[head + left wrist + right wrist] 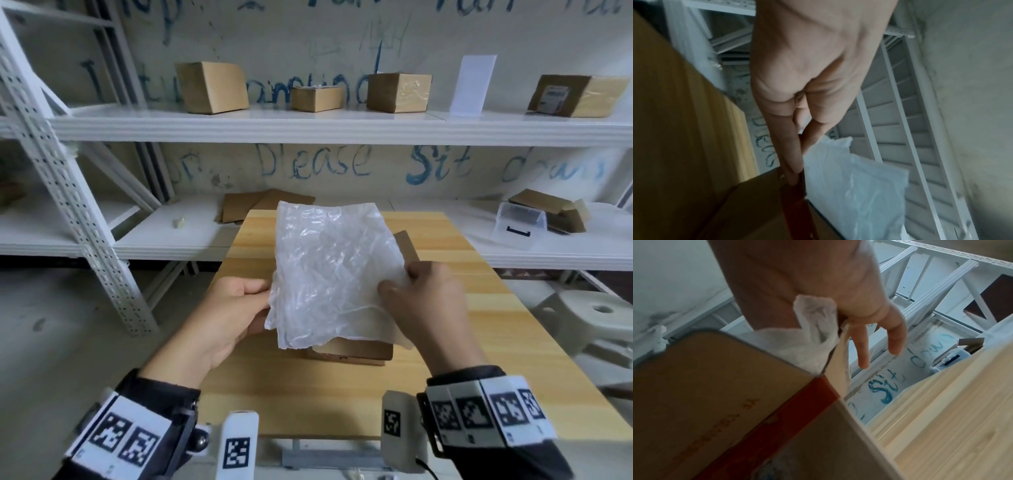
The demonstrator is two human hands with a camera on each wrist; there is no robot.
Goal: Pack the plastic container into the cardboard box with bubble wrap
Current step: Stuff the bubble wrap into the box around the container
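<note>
- The bubble wrap (329,270) is held up over the cardboard box (352,351) on the table (479,325).
- Its left edge is pinched by the left hand (229,308), its right edge by the right hand (424,301).
- The sheet is stood up tall, tilted away.
- Nothing looks packed yet.
- The plastic container (519,224) is left on the shelf (565,255), well apart.

Head view: from my head, facing forward and down across the table (479,342) toward the shelving (308,126) and lettered wall.
Left wrist view: close along my left hand (797,81), tilted, table edge at left, blurred.
Right wrist view: close along my right hand (818,280), tilted, table at right.
Shared by all three: the white sheet (329,267), the cardboard box (356,349), the wall lettering.
</note>
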